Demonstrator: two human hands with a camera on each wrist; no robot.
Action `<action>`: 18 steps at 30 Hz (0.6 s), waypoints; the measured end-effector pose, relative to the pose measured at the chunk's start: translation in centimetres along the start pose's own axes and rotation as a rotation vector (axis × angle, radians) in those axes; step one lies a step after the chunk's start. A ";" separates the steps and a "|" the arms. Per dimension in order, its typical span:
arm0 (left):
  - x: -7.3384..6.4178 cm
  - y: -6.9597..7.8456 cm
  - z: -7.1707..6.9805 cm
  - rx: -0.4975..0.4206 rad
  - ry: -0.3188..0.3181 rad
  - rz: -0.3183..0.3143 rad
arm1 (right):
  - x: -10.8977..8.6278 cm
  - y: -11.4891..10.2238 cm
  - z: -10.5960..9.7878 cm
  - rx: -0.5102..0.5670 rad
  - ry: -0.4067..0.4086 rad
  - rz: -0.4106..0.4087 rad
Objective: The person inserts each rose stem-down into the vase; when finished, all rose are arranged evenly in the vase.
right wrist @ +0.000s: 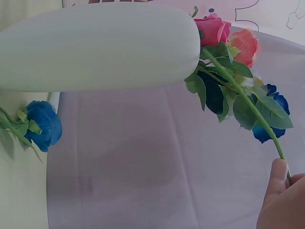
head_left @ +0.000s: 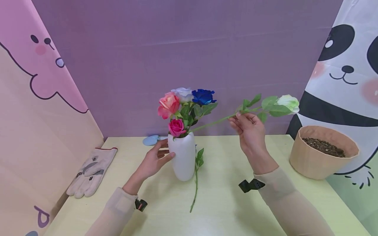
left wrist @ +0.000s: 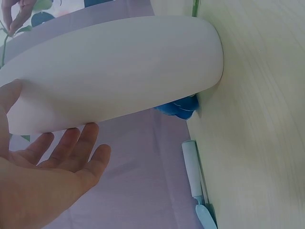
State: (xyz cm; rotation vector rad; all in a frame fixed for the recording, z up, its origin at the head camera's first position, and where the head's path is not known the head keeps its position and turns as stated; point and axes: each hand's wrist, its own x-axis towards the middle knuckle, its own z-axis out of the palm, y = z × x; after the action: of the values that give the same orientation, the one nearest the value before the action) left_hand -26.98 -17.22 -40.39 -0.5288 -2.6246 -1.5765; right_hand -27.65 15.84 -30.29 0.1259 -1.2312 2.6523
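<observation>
A white vase [head_left: 183, 157] stands in the middle of the pale table [head_left: 224, 209]. It holds a peach rose [head_left: 169, 104], a pale rose [head_left: 183, 93], a blue rose [head_left: 203, 96] and a magenta rose [head_left: 176, 127]. My left hand [head_left: 153, 160] rests against the vase's left side with straight fingers; the left wrist view shows the thumb touching the vase [left wrist: 119, 71]. My right hand [head_left: 248, 126] pinches the stem [right wrist: 243, 95] of a white-green rose [head_left: 289, 102]. The stem's lower end reaches the vase mouth. Another stem [head_left: 195, 183] lies on the table beside the vase, its blue bloom [right wrist: 44, 125] behind it.
A pair of work gloves [head_left: 91, 170] lies at the table's left edge. A tan pot of soil [head_left: 323, 151] stands at the right. A light blue trowel [head_left: 150, 140] lies behind the vase by the purple backdrop. Cartoon panels close in both sides.
</observation>
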 end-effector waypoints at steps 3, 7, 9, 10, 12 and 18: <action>0.0 -0.1 0.0 0.000 -0.002 0.000 | 0.1 0.3 0.3 -0.002 0.012 -0.020; 0.0 0.0 0.0 -0.005 -0.003 -0.003 | 0.0 1.0 0.6 -0.057 0.005 -0.028; 0.0 0.1 0.0 -0.007 -0.002 -0.004 | 0.0 1.5 0.9 -0.095 -0.007 -0.026; 0.0 0.1 0.0 -0.007 -0.001 -0.006 | -0.1 1.8 1.0 -0.108 -0.013 -0.022; 0.0 0.2 0.0 -0.002 -0.001 -0.004 | -0.1 2.3 1.3 -0.132 -0.025 -0.015; -0.2 0.4 0.0 0.007 -0.003 0.002 | -0.2 3.4 2.0 -0.172 -0.053 -0.021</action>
State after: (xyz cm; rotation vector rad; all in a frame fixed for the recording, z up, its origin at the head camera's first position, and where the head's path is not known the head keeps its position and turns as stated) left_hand -26.71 -17.09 -40.08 -0.5338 -2.6301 -1.5659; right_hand -28.28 12.10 -31.54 0.1807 -1.4593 2.5272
